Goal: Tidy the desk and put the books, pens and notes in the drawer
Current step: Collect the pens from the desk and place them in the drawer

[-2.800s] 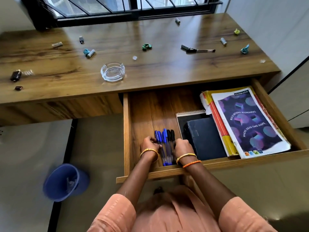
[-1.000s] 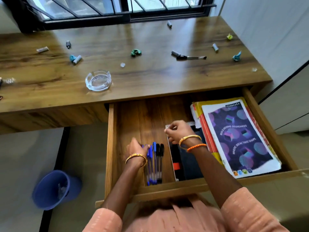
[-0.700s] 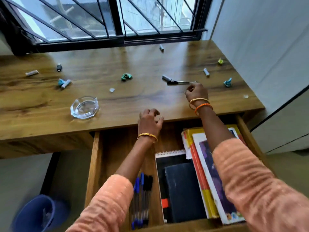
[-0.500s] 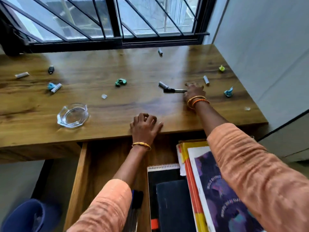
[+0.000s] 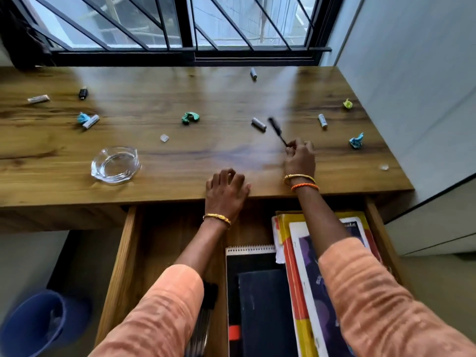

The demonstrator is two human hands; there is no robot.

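Right hand (image 5: pixel 300 159) fingers pinch black pen (image 5: pixel 277 130); left hand (image 5: pixel 226 193) rests loosely curled on desk (image 5: pixel 180 155).

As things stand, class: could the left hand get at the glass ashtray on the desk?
Probably yes. The left hand rests empty on the desk edge, and only bare wood shows between it and the glass ashtray.

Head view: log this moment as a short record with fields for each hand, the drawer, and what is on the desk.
right hand: right hand pinches a black pen, lifted off the desk, motion-blurred
left hand: left hand rests on the desk's front edge, holding nothing
drawer: drawer open; holds a spiral notebook, a dark book, a colourful book stack, pens mostly hidden by the left sleeve
on desk: glass ashtray, crumpled paper scraps, small cylinders
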